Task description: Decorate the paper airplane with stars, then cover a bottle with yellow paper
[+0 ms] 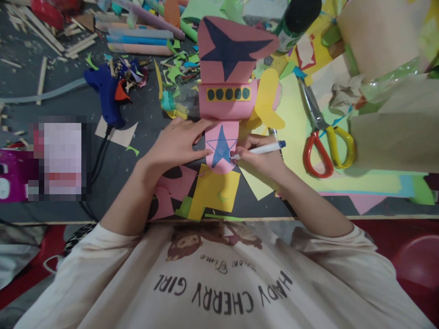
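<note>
A pink paper model (pixel 226 101) lies before me, with a yellow strip of dark dots across its middle and a dark filled star (pixel 228 45) on its upper flap. On its lower rounded flap is a blue star (pixel 221 146), partly coloured in and partly only outlined. My left hand (pixel 180 139) rests flat at the flap's left side, fingers apart, thumb and forefinger touching the pink paper. A white marker with a blue end (pixel 265 148) is pinched in my right hand (pixel 260 155), its tip at the star's lower right. A yellow paper piece (pixel 269 100) sticks out at the model's right.
Red-and-yellow-handled scissors (pixel 320 132) lie right, over coloured paper sheets. To the left are a blue glue gun (pixel 106 93) with its cord and a blurred-out rectangle (pixel 63 157). Markers (pixel 140 39), sticks and paper scraps cover the back; a black-capped bottle (pixel 298 23) stands behind.
</note>
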`<state>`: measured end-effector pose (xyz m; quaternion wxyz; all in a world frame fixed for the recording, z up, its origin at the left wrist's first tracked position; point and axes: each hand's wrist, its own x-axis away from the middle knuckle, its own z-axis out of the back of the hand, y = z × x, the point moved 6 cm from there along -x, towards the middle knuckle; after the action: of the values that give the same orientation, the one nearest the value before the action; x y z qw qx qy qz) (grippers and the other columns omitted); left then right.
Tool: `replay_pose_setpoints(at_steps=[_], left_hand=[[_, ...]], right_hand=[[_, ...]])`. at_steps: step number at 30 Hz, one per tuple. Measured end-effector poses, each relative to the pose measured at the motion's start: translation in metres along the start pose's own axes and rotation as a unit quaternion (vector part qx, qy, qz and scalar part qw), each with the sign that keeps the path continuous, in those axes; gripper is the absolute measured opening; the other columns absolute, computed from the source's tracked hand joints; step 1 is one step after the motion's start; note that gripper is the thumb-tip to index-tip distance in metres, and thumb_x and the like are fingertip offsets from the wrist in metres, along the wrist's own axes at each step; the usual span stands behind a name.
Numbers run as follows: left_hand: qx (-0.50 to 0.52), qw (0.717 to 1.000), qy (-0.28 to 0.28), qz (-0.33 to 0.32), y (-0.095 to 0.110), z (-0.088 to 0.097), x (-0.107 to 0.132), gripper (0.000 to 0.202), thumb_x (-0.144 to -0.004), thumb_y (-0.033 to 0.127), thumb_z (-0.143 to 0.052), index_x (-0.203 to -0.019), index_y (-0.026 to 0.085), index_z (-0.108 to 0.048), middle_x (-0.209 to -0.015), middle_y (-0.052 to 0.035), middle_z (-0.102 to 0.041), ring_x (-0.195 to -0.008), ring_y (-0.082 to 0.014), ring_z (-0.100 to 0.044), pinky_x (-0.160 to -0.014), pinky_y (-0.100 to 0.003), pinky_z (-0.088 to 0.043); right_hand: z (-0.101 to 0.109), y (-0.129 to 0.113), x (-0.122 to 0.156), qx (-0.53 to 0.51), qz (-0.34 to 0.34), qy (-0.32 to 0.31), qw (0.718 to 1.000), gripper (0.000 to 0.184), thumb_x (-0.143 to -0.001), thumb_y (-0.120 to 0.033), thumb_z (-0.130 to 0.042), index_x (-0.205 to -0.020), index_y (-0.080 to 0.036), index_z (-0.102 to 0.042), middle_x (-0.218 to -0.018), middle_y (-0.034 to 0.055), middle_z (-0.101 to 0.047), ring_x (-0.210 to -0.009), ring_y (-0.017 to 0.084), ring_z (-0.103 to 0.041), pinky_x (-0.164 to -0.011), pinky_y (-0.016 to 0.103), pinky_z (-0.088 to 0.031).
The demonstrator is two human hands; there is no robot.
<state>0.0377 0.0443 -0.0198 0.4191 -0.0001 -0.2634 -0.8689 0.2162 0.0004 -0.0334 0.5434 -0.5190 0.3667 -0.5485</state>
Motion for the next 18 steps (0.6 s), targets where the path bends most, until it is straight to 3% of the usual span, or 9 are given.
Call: replay_pose_setpoints(at_steps=[7, 9, 14, 18], left_hand=[[0.007, 1.0, 0.007, -0.002, 0.0004, 0.0007, 0.0004, 0.061, -0.087, 0.046, -0.062, -0.142, 0.021, -0.055, -0.089, -0.0031, -0.067, -0.09, -0.0254, -0.065, -0.097, -0.038, -0.042], [0.006, 1.0, 0.004, -0.002, 0.0003, 0.0005, 0.0003, 0.061, -0.087, 0.046, -0.062, -0.142, 0.021, -0.055, -0.089, -0.0034, -0.067, -0.09, -0.0255, -0.065, -0.097, -0.038, -0.042], [0.005, 1.0, 0.002, 0.0, 0.0005, 0.001, 0.0004, 0.063, -0.086, 0.048, -0.062, -0.143, 0.021, -0.055, -0.09, -0.0049, -0.068, -0.091, -0.027, -0.064, -0.096, -0.039, -0.042], [0.008, 1.0, 0.002, -0.001, -0.0002, 0.001, 0.0002, 0.064, -0.086, 0.049, -0.061, -0.143, 0.02, -0.055, -0.088, -0.0053, -0.067, -0.089, -0.0274, -0.064, -0.095, -0.039, -0.042]], right_hand=[[-0.0006, -0.0011, -0.0002, 0.02, -0.004, -0.03, 0.999, 0.036, -0.071, -0.027, -0.07, -0.049, -0.022, -0.042, -0.048, -0.0041, -0.049, -0.051, 0.009, -0.042, -0.048, 0.024, -0.032], [0.0002, -0.0009, -0.0009, 0.011, -0.006, -0.026, 1.0, 0.037, -0.072, -0.03, -0.071, -0.049, -0.022, -0.043, -0.049, -0.0032, -0.052, -0.051, 0.01, -0.046, -0.048, 0.024, -0.034], [0.0078, 0.0046, -0.002, -0.018, -0.019, 0.054, 0.998, 0.041, -0.075, -0.045, -0.077, -0.053, -0.023, -0.049, -0.052, -0.0023, -0.056, -0.054, 0.014, -0.057, -0.053, 0.027, -0.047], [0.0055, 0.0083, -0.0017, -0.026, -0.034, 0.05, 0.998, 0.045, -0.073, -0.053, -0.08, -0.056, -0.024, -0.051, -0.052, -0.0032, -0.055, -0.055, 0.014, -0.056, -0.057, 0.03, -0.053]])
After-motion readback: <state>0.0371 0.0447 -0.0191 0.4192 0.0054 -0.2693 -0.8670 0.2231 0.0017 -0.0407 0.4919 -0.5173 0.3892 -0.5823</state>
